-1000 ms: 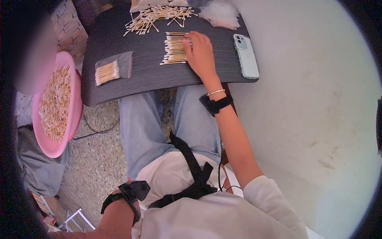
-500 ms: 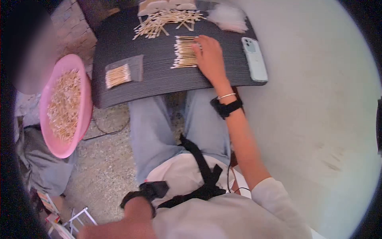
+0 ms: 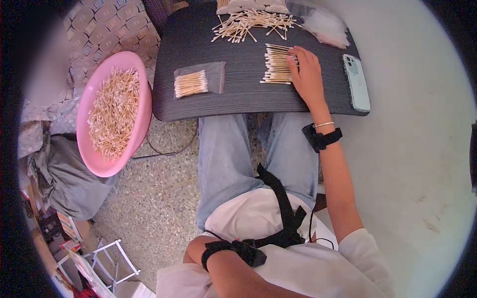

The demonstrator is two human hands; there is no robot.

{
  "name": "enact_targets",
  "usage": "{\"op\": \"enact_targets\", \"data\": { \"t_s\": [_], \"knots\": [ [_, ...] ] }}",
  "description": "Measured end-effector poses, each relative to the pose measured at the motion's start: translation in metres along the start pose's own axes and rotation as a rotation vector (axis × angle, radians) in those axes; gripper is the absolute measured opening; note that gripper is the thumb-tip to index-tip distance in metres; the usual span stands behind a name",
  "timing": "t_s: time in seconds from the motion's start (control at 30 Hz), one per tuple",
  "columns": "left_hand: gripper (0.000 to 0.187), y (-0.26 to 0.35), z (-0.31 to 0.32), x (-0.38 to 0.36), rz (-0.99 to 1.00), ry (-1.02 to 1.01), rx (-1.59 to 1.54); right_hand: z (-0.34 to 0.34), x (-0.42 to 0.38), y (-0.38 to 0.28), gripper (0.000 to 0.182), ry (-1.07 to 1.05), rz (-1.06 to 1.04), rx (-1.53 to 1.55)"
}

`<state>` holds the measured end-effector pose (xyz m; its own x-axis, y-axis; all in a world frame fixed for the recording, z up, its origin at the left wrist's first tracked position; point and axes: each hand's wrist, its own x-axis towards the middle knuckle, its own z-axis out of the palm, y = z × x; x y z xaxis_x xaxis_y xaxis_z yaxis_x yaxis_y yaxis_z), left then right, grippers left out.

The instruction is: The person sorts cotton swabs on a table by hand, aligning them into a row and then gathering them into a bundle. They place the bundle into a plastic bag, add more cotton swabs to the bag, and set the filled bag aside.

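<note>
A row of cotton swabs (image 3: 277, 67) lies side by side on the dark table. My right hand (image 3: 307, 74) rests at the row's right end, thumb apart from the fingers, touching the swab ends without gripping them. My left hand (image 3: 195, 248) is low by my waist, beyond the black wrist strap; its fingers are hidden. To the left of the row, a clear bag (image 3: 215, 78) holds a bundle of swabs (image 3: 191, 83). Loose swabs (image 3: 251, 24) are heaped at the table's far side.
A pink basin (image 3: 145, 111) full of swabs stands left of the table (image 3: 238, 102). Clear bags (image 3: 325, 29) lie at the far right, with a pale phone (image 3: 357, 84) near the right edge. A white metal frame (image 3: 124, 258) is at lower left.
The view has shifted, so the table and basin appear farther right. My left arm has swung in across my lap. My right hand stays at the row of swabs.
</note>
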<state>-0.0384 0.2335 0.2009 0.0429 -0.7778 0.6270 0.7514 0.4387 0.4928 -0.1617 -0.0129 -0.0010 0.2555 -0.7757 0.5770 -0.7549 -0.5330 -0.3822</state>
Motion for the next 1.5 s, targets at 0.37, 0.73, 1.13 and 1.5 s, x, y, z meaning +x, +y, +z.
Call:
{"op": "enact_targets", "data": {
  "t_s": [0.37,0.73,1.13,1.5],
  "knots": [
    [0.019,-0.001,-0.001,-0.005,-0.033,-0.007,0.009,0.001,0.000,0.001,0.032,0.003,0.006,-0.006],
    [0.016,0.001,0.005,-0.010,-0.010,0.005,-0.046,0.001,0.000,0.003,0.032,0.003,-0.019,-0.004],
    [0.015,0.003,0.009,-0.015,0.021,0.028,-0.100,0.002,0.000,0.009,0.033,-0.007,-0.042,-0.006],
    [0.014,0.008,0.015,-0.020,0.044,0.037,-0.085,0.006,0.001,0.014,0.033,0.008,-0.103,-0.029]
  ]
}}
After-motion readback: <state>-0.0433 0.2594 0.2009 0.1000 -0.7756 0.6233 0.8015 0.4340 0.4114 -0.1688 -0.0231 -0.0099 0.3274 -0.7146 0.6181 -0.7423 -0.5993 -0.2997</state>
